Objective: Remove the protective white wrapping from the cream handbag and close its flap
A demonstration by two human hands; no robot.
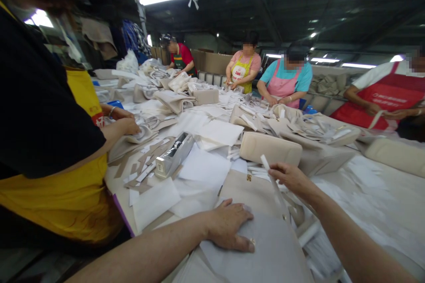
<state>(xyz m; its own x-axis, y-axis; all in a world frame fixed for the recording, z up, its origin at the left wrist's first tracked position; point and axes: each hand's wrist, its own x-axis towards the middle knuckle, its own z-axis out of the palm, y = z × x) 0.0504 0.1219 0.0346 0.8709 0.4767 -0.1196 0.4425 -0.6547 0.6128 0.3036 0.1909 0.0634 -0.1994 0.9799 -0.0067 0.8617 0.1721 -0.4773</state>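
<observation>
My left hand (pixel 230 225) lies flat with its fingers apart on a beige bag (pixel 257 188) that has a small gold-coloured fitting near its upper edge. A thin white sheet (pixel 262 256) covers the bag's nearer part, partly under that hand. Between the thumb and fingers of my right hand (pixel 292 179) is a narrow white strip (pixel 264 162), its end poking up past the fingertips. From there it appears to run down along the bag's right side, where its lower course is hard to follow. More pale wrapped strips (pixel 308 230) lie beside the bag.
Left of me, a co-worker in a yellow apron (pixel 83 194) stands close, one hand (pixel 124 121) on the pile. A tape dispenser (pixel 174 154) and white sheets (pixel 206 168) lie ahead. Beyond a beige bag (pixel 270 148), several people work around the heaped table.
</observation>
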